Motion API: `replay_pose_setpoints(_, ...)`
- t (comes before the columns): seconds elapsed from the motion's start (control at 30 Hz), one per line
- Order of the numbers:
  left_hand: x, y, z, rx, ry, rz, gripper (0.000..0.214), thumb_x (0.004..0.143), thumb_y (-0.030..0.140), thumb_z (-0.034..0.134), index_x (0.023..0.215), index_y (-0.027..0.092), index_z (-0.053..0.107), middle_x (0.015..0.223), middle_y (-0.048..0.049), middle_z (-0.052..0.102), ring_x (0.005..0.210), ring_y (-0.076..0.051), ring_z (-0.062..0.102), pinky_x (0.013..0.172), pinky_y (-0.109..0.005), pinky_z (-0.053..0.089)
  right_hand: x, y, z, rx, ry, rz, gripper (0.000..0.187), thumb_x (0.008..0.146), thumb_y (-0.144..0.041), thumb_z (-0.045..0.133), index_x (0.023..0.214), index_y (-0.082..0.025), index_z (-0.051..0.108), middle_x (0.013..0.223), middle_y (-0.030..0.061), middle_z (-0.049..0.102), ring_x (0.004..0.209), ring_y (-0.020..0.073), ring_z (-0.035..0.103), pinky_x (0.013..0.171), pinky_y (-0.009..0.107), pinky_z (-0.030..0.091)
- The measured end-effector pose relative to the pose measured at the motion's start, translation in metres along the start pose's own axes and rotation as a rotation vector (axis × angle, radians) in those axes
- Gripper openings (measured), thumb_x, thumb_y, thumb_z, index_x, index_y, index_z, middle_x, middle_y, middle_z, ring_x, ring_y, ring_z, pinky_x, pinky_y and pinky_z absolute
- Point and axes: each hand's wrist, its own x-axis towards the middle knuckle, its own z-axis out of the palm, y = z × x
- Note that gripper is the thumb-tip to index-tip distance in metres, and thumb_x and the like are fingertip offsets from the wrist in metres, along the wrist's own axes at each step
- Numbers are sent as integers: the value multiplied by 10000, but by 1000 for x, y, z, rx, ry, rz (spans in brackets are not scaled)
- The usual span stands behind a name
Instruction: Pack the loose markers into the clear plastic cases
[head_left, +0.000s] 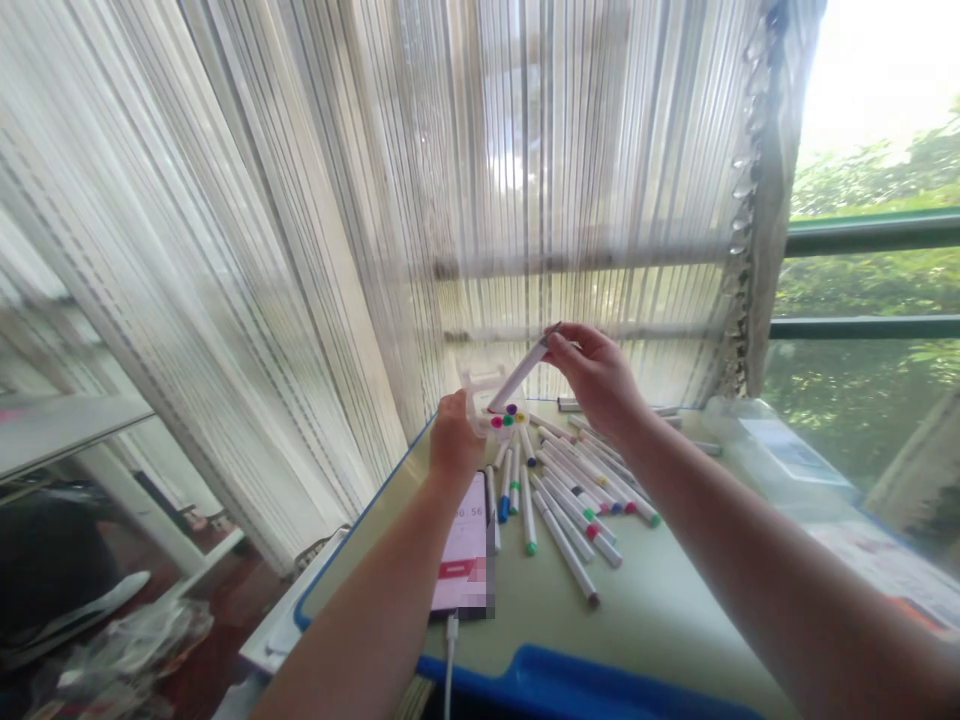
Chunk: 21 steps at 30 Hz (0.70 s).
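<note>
My right hand [596, 375] pinches the top end of a white marker [521, 375], held slanted with its lower end at a clear marker holder [491, 400]. My left hand [454, 440] grips that holder at its left side. A few markers with coloured caps stand in the holder. Below both hands, several white markers [570, 500] with coloured caps lie loose on the pale green table [660, 620].
A phone [465, 545] with a lit screen and a cable lies under my left forearm. The table has a blue rim [570, 685]. Clear plastic packaging [780, 455] sits at the right. White string curtains [337, 220] hang behind, with a window at right.
</note>
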Motion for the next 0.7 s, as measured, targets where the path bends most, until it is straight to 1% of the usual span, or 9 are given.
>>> replay_pose_setpoints(0.07, 1, -2, 1, -1, -8, 7, 294, 718, 180, 655, 997, 171, 561, 918, -88, 613, 882, -234, 617, 784, -353, 543, -8, -2, 7, -258, -105, -190, 73, 834, -288, 613, 850, -218, 618, 923, 44, 591, 819, 148, 604, 779, 346, 554)
replay_pose_setpoints(0.13, 1, -3, 1, -11, -9, 7, 262, 734, 201, 638, 985, 169, 568, 916, -85, 621, 887, -231, 618, 792, -347, 538, -17, -1, 15, -440, -243, -329, 84, 874, -268, 559, 878, -207, 616, 971, 68, 577, 816, 150, 603, 748, 334, 544)
replay_pose_setpoints(0.23, 2, -5, 1, -12, 16, 41, 237, 742, 160, 583, 978, 171, 574, 922, -85, 635, 912, -235, 614, 818, -360, 527, -32, 4, 27, -663, -447, -448, 121, 924, -248, 493, 948, -191, 597, 1014, 94, 609, 884, 177, 613, 783, 350, 524)
replay_pose_setpoints(0.3, 2, -6, 2, 3, 23, 71, 251, 721, 117, 558, 964, 179, 571, 906, -82, 640, 923, -242, 606, 828, -370, 520, -39, 12, 31, -790, -519, -500, 131, 937, -235, 479, 967, -183, 596, 1038, 104, 638, 941, 201, 614, 828, 374, 506)
replay_pose_setpoints(0.37, 1, -7, 3, 20, 23, 74, 259, 702, 100, 556, 948, 179, 565, 884, -80, 636, 913, -243, 601, 814, -369, 519, -43, 22, 32, -874, -531, -554, 140, 941, -228, 480, 977, -179, 607, 1071, 109, 656, 1032, 224, 600, 897, 399, 478)
replay_pose_setpoints(0.43, 1, -7, 3, 38, 31, 63, 247, 699, 98, 561, 934, 174, 558, 868, -80, 629, 892, -240, 598, 792, -361, 521, -44, 31, 29, -928, -507, -598, 148, 936, -236, 498, 996, -179, 621, 1109, 107, 661, 1132, 242, 565, 953, 413, 448)
replay_pose_setpoints(0.5, 1, -7, 4, 45, 40, 71, 236, 710, 97, 560, 935, 169, 554, 867, -82, 628, 885, -237, 596, 785, -353, 521, -44, 39, 25, -980, -478, -622, 155, 929, -250, 517, 1003, -183, 636, 1143, 105, 657, 1192, 252, 530, 977, 419, 433)
replay_pose_setpoints(0.6, 1, -4, 3, 29, 35, 87, 237, 724, 95, 559, 951, 165, 555, 880, -84, 632, 890, -234, 594, 791, -349, 524, -44, 46, 20, -1057, -456, -641, 159, 924, -269, 527, 980, -198, 658, 1197, 101, 639, 1238, 260, 485, 998, 434, 415)
replay_pose_setpoints(0.7, 1, -2, 1, 18, 28, 52, 239, 732, 107, 565, 966, 157, 557, 887, -92, 632, 877, -233, 600, 784, -358, 528, -45, 48, 18, -1093, -450, -670, 172, 927, -274, 520, 979, -200, 666, 1247, 102, 616, 1243, 261, 462, 1001, 436, 407)
